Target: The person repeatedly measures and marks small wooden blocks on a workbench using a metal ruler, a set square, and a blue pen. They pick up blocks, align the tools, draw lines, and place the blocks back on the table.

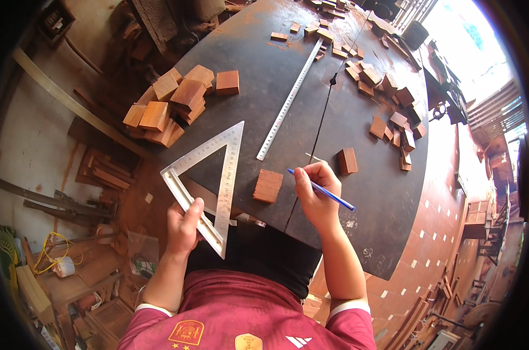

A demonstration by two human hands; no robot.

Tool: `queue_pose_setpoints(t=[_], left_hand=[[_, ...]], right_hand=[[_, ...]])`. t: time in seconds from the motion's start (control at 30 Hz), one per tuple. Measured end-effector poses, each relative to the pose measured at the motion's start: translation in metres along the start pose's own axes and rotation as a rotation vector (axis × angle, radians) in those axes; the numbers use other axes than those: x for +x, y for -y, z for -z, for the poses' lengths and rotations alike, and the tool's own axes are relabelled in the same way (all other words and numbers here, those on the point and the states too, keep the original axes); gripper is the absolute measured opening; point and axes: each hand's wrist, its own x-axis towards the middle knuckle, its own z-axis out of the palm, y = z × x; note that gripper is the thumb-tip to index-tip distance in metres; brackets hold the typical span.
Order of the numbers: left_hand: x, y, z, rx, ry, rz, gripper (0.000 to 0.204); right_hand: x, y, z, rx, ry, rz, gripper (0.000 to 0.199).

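My left hand (pixel 184 226) grips a metal triangular square (pixel 229 169) by its thick edge, with the thumb on top. The square is raised at the near left edge of the dark table (pixel 217 128). In my right hand (pixel 317 189) a blue pen (pixel 328 195) is pinched between thumb and fingers, its tip pointing left. A reddish wooden block (pixel 268 186) lies on the table between my hands, touched by neither. Another upright block (pixel 347 161) stands just beyond my right hand. Farther off, a steel ruler (pixel 290 99) lies lengthwise on the table.
Stacked wooden blocks (pixel 171 105) sit at the table's left edge, with a single block (pixel 227 83) beside them. Several loose blocks (pixel 393 119) are scattered along the right side and far end. A dark seam (pixel 320 131) crosses the tabletop. Tiled floor (pixel 419 256) shows at right.
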Motion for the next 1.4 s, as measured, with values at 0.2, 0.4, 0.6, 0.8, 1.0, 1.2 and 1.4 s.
queue_pose_setpoints(t=[0.2, 0.4, 0.6, 0.8, 1.0, 1.2, 1.4], left_hand=[[0.017, 0.018, 0.025, -0.08, 0.024, 0.24, 0.03], [0.025, 0.035, 0.032, 0.1, 0.043, 0.357, 0.042], [0.025, 0.018, 0.011, 0.201, -0.173, 0.143, 0.048], [0.008, -0.02, -0.011, 1.014, -0.191, -0.266, 0.041], [0.047, -0.044, -0.054, 0.867, 0.28, -0.447, 0.043], [0.06, -0.032, -0.064, 0.801, 0.473, -0.415, 0.055], [0.04, -0.017, -0.066, 0.837, 0.28, -0.782, 0.055]], right_hand=[[0.001, -0.001, -0.011, -0.088, -0.014, 0.162, 0.01], [-0.001, -0.004, -0.008, -0.064, -0.026, 0.113, 0.01], [0.001, -0.006, -0.008, -0.063, -0.078, 0.098, 0.018], [-0.003, -0.006, -0.011, -0.287, -0.07, 0.116, 0.014], [-0.002, 0.002, -0.011, -0.465, 0.021, 0.312, 0.021], [-0.001, 0.0, -0.001, -0.307, 0.095, 0.147, 0.019], [-0.005, 0.006, -0.003, -0.144, 0.169, 0.107, 0.021]])
